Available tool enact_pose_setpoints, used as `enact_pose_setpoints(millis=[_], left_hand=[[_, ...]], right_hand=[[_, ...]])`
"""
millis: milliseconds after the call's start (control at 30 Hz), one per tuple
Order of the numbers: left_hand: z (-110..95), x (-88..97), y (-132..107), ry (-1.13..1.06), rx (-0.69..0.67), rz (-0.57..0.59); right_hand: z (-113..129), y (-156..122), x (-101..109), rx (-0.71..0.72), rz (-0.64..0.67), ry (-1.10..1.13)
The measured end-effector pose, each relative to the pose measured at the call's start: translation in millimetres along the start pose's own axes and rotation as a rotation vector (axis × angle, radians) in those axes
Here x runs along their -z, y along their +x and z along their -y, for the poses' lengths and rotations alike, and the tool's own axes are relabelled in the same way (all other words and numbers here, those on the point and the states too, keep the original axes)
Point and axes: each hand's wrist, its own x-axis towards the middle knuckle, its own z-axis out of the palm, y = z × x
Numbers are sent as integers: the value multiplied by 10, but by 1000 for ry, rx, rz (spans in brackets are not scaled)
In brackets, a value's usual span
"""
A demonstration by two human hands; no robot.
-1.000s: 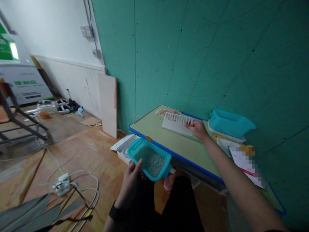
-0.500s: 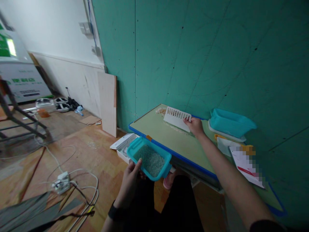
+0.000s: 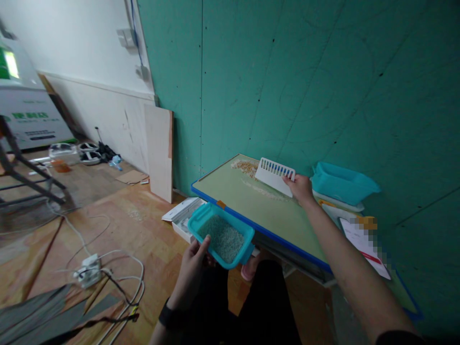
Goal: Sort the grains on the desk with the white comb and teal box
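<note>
My left hand is closed on the near edge of a teal plastic tub filled with pale grains, held just below the front edge of the green desk. My right hand grips a white slotted scraper, tilted up on the desk's far side. A heap of tan grains lies at the far left corner, and a thin trail of grains runs from it under the scraper.
An empty teal tub on a white tray stands at the desk's far right, with papers beside it. On the wooden floor are a white box, a power strip with cables, and a leaning board.
My right hand has lifted and tilted the white scraper, drawing it rightward and back. This uncovered the grain heap and a trail on the desk. The left hand has held the tub still.
</note>
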Motion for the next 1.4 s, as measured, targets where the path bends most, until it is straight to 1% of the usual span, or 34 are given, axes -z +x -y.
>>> enact_pose_setpoints(millis=[100, 233, 300, 367, 433, 500, 600, 700, 867, 967, 1067, 1200, 1400], left_hand=[[23, 26, 17, 0, -7, 10], [50, 31, 44, -3, 4, 17], [50, 14, 48, -4, -1, 24], [43, -7, 47, -14, -8, 33], [36, -22, 46, -25, -7, 35], [29, -29, 43, -27, -5, 32], [14, -32, 35, -10, -9, 26], [-7, -40, 23, -6, -25, 35], [-10, -49, 34, -5, -18, 34], [6, -39, 44, -32, 5, 15], [23, -20, 36, -31, 5, 13], [35, -7, 17, -26, -18, 42], [-3, -31, 27, -41, -13, 50]], right_hand=[[-220, -92, 177, -15, -22, 67], [-536, -344, 401, -61, -51, 136], [-632, -463, 459, -69, -51, 144], [-659, -547, 468, -65, -41, 145], [-618, -594, 436, -55, -36, 140], [-526, -617, 374, -34, -25, 135], [-344, -627, 242, -15, 2, 108], [-165, -605, 78, -6, 11, 30], [106, -469, -219, 47, 19, -47], [263, -357, -385, 67, 41, -40], [380, -264, -509, 81, 71, -9], [415, -215, -569, 109, 133, 62], [310, -287, -528, 169, 189, 232]])
